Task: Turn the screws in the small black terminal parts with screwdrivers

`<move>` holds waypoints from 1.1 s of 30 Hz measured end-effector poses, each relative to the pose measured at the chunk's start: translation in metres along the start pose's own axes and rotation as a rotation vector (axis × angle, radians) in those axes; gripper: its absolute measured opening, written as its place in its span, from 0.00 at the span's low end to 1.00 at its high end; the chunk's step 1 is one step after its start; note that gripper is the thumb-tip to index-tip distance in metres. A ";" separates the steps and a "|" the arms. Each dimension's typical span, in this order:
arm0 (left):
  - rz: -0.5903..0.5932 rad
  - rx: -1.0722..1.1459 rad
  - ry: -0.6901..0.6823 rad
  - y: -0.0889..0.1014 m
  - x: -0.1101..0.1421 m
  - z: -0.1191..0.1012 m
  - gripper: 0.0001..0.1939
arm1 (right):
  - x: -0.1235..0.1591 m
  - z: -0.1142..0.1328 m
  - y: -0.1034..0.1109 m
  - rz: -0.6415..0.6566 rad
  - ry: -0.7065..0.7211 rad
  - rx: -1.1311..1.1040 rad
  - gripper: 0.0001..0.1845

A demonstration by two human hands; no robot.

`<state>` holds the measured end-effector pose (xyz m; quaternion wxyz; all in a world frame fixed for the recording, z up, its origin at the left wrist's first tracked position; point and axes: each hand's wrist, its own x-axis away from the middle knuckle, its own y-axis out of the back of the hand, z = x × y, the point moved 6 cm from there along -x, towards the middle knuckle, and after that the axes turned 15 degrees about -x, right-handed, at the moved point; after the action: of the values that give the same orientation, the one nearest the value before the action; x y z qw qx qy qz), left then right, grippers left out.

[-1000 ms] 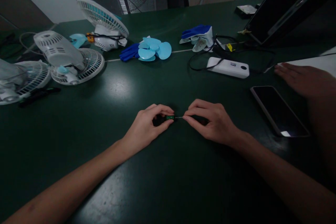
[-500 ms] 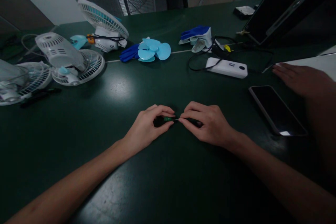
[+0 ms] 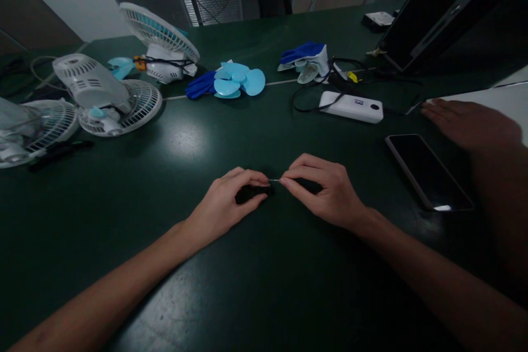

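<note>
Just left of the middle, my left hand [image 3: 225, 195] rests low over the dark green table with its fingers curled and its thumb a little apart. A dark patch shows between them, and whatever the fingertips hold is hidden. From these fingertips a thin metal shaft [image 3: 274, 180] runs across to my right hand [image 3: 328, 187]. The thumb and forefinger of my right hand pinch that shaft at its right end. Whether it has a handle inside the right hand I cannot make out.
Fans [image 3: 97, 88] stand at the left, near a light-blue fan blade [image 3: 237, 80] and gloves [image 3: 305, 58]. Right of the middle lie a white power bank [image 3: 350, 106] and a phone [image 3: 427, 170]. Another person's hand [image 3: 470, 121] rests on a white sheet [image 3: 501, 100].
A small green piece at my left fingertips has gone out of sight. Both hands have shifted slightly, and the shaft between them sits a little higher. The view has turned slightly.
</note>
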<state>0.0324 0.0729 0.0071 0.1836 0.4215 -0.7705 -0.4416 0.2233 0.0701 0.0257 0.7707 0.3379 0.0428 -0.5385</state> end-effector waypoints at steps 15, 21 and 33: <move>-0.215 -0.331 0.546 0.101 0.131 0.145 0.29 | -0.001 -0.002 -0.006 0.070 -0.009 0.004 0.07; -0.225 -0.259 0.603 0.114 0.135 0.162 0.36 | -0.002 0.001 -0.008 0.088 -0.005 -0.002 0.07; -0.104 -0.380 0.509 0.131 0.154 0.174 0.33 | -0.001 0.000 -0.007 0.095 -0.012 0.008 0.07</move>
<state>-0.2345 0.0725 0.0087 0.4231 0.5152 -0.5811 -0.4668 0.2169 0.0693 0.0232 0.7943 0.3395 0.0199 -0.5033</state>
